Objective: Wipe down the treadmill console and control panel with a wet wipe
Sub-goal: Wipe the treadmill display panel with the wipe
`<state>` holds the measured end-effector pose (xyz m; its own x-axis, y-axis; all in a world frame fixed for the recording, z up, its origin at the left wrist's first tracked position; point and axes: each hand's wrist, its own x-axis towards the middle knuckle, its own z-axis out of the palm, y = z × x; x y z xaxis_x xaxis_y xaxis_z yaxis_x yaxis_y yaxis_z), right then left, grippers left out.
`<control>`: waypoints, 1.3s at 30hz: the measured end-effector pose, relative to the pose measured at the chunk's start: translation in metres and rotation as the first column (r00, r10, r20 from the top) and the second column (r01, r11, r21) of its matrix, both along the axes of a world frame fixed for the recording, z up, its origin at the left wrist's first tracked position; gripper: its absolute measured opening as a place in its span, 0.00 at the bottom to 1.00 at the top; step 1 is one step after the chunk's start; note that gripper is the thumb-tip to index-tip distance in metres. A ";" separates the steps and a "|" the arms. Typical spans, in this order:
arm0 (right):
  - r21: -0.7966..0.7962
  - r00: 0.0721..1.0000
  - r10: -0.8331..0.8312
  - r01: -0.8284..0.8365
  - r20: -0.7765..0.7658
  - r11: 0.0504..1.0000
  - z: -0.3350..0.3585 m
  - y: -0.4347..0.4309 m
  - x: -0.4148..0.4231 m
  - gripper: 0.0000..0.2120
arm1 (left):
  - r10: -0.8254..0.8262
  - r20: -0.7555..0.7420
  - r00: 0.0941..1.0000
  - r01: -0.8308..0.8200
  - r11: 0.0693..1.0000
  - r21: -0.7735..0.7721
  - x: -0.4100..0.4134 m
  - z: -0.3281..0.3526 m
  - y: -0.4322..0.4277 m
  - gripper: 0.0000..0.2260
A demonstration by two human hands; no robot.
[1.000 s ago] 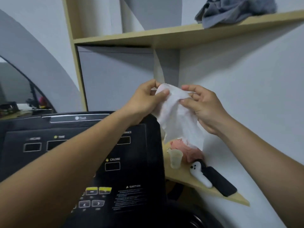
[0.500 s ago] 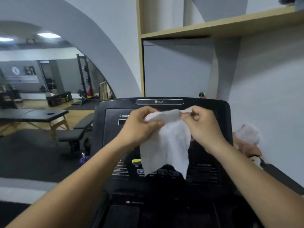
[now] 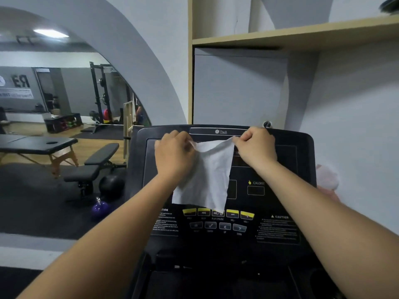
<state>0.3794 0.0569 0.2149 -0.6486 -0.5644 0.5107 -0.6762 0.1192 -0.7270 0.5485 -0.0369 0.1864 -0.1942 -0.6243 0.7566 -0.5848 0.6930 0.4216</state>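
While both arms reach forward, left hand (image 3: 172, 154) and right hand (image 3: 255, 147) fingers pinch wet wipe (image 3: 207, 178) corners before console (image 3: 302, 169).

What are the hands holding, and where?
Both hands hold the white wet wipe: the left hand pinches its top left corner, the right hand its top right corner.
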 end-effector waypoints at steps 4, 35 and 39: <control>-0.251 0.968 0.249 -0.249 -0.032 0.936 -0.024 0.012 0.033 0.06 | 0.069 -0.023 0.997 -0.071 0.991 -0.109 -0.006 -0.011 -0.008 0.07; 0.101 0.450 0.101 -0.024 -0.887 0.995 -0.062 -0.029 0.028 0.28 | 0.047 0.491 0.870 0.183 0.895 -0.408 0.014 -0.050 -0.023 0.26; 0.202 0.441 0.149 0.075 -0.885 0.977 -0.056 -0.037 0.031 0.32 | 0.049 0.535 0.844 0.165 0.924 -0.345 0.018 -0.051 -0.023 0.29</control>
